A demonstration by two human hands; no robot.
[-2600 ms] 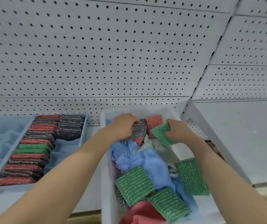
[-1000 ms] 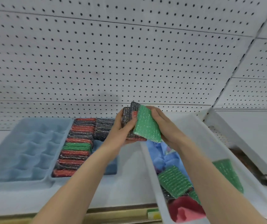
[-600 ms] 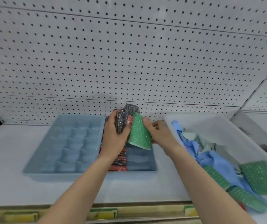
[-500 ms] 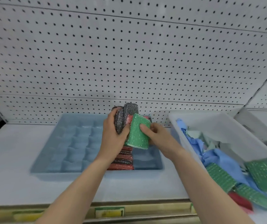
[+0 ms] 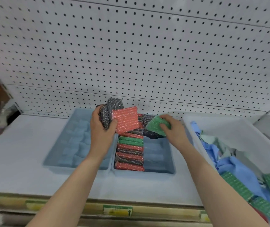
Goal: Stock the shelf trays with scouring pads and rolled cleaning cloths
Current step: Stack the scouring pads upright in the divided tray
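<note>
- Holding a fanned bunch above the trays, the left hand (image 5: 101,133) has fingers and thumb curled round it: one red pad (image 5: 126,119) at the front and at least two grey pads (image 5: 111,107) behind; the exact grey count cannot be told.
- Right hand (image 5: 173,130): one item, a green pad (image 5: 155,126), pinched under curled fingers and tilted over the far end of the right tray's right-hand column.
- Trays, blue, two, side by side on the shelf (image 5: 16,153): left tray (image 5: 57,163), divided into small compartments; right tray (image 5: 170,169), two columns.
- Row of pads (image 5: 129,154), left column of the right tray, standing on edge: about seven visible, green, red and grey. Dark pads lie at the far end of the right column, under the green pad.
- White bin (image 5: 212,122), one, at the right: crumpled blue cloths (image 5: 234,166) and three loose green pads (image 5: 235,185).
- Backing: pegboard (image 5: 131,54). Shelf edge: one price label (image 5: 117,210) clearly seen.
- Change from half a second ago: the green pad then lay against the bunch, covering the red pad; it now sits apart to the right, in the right hand alone.
</note>
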